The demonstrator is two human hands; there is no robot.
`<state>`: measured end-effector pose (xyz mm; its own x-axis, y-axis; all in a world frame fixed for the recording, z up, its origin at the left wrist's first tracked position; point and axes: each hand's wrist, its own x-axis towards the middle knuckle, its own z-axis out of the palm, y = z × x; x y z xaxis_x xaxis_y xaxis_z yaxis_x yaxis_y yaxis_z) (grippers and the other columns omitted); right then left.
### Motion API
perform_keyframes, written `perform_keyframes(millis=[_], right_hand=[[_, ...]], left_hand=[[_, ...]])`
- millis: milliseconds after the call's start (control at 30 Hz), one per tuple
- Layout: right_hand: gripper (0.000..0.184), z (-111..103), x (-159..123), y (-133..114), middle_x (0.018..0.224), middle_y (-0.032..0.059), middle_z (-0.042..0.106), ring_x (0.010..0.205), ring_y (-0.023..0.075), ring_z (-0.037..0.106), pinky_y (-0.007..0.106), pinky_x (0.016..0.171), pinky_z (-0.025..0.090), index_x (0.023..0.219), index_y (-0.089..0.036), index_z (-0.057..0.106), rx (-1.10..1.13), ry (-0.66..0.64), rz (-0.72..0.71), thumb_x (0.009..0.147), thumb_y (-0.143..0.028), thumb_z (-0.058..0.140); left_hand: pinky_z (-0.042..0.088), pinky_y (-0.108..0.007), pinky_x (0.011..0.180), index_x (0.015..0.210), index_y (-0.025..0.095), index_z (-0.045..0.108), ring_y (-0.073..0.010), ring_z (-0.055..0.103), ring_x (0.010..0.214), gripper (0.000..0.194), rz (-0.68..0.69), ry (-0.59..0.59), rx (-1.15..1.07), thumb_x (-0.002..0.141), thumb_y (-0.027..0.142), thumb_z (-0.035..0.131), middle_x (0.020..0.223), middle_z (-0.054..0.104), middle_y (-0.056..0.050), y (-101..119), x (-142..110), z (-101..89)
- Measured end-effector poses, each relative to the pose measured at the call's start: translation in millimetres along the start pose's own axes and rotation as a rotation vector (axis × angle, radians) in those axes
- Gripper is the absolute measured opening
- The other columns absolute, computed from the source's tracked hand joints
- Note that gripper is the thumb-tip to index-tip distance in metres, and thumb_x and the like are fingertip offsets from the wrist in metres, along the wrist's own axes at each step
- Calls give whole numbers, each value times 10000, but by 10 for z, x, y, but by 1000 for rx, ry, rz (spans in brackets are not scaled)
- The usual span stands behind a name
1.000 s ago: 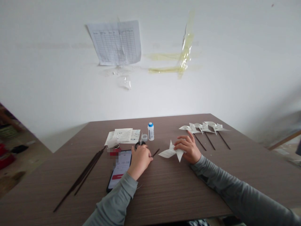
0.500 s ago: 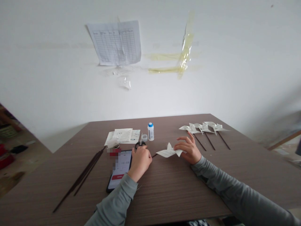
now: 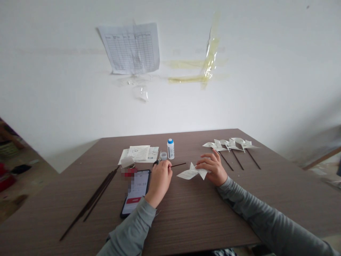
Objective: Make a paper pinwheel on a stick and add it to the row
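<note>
My left hand [image 3: 159, 181] is shut on a thin dark stick [image 3: 178, 165], whose tip points right toward a white paper pinwheel [image 3: 189, 172]. My right hand [image 3: 212, 168] pinches that pinwheel at its right edge, just above the brown table [image 3: 202, 209]. The stick's tip stays apart from the paper. Black-handled scissors [image 3: 157, 162] lie mostly hidden behind my left hand. A smartphone [image 3: 135, 192] lies below that hand, lit with a timer-like display.
Three paper pinwheels on dark sticks [image 3: 230, 144] lie at the far right. A white-and-blue glue bottle [image 3: 171, 149], a small cap [image 3: 163, 155], printed papers [image 3: 139, 153] and a bundle of long dark sticks [image 3: 92, 201] stand on the table. A wall [image 3: 80, 99] rises behind it.
My left hand has risen slightly and turned, swinging the thin stick from low and short to a longer line pointing right. The pinwheel stays in my right hand, nearly unmoved.
</note>
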<state>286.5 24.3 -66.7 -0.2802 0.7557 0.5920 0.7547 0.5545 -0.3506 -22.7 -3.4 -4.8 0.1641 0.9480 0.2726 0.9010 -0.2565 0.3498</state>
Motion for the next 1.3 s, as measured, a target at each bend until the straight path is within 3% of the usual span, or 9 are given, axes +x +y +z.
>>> perform_keyframes(millis=[200, 433, 567, 700, 767, 933, 1300], right_hand=[[270, 48, -10, 24, 1159, 29, 998, 1428, 411, 853, 802, 1590, 272, 1060, -406, 985, -7, 17, -28, 1061, -237, 774], [418, -240, 4, -268, 1287, 12, 1015, 1517, 422, 841, 750, 1605, 283, 1150, -422, 1008, 31, -71, 27, 1051, -162, 695], [441, -292, 2, -348, 1295, 47, 1006, 1521, 425, 822, 743, 1588, 288, 1178, -384, 1004, 39, -60, 11, 1059, -149, 651], [384, -137, 0, -225, 1245, 45, 1009, 1501, 434, 809, 743, 1584, 295, 1121, -376, 1000, 7, -7, 21, 1012, -136, 721], [356, -41, -1, -113, 1164, 26, 1000, 1438, 435, 832, 770, 1557, 351, 1072, -394, 994, -4, 42, -3, 966, -137, 772], [335, 91, -22, 122, 1129, -15, 999, 1325, 404, 884, 787, 1524, 420, 1151, -441, 980, 40, 167, -189, 1012, -198, 796], [274, 89, -38, 124, 1143, 3, 1005, 1321, 409, 908, 775, 1514, 442, 1166, -425, 973, -16, 175, -172, 1090, -215, 814]], left_hand=[[664, -482, 1230, 1182, 266, 891, -313, 900, 1267, 343, 36, 16, -121, 1176, 50, 624, 1263, 950, -90, 61, -26, -16], [642, -543, 1362, 1143, 276, 973, -322, 908, 1314, 299, 72, 26, -230, 1145, 60, 766, 1267, 991, -84, 133, -39, -22], [667, -521, 1317, 1121, 287, 992, -320, 914, 1298, 283, 79, 33, -222, 1140, 77, 803, 1259, 1001, -76, 152, -64, -27], [660, -536, 1314, 1157, 307, 1012, -327, 915, 1295, 263, 88, 32, -197, 1157, 119, 828, 1246, 1004, -69, 164, -93, -24], [662, -547, 1304, 1158, 310, 1015, -334, 914, 1291, 261, 97, 43, -190, 1155, 121, 836, 1225, 1002, -68, 154, -98, -8], [690, -508, 1182, 1134, 307, 1020, -335, 915, 1200, 267, 127, 77, -187, 1133, 99, 854, 1138, 986, -65, 98, -83, 48], [667, -470, 1152, 1123, 309, 1025, -325, 904, 1184, 265, 121, 78, -208, 1126, 95, 868, 1115, 976, -62, 94, -81, 71]])
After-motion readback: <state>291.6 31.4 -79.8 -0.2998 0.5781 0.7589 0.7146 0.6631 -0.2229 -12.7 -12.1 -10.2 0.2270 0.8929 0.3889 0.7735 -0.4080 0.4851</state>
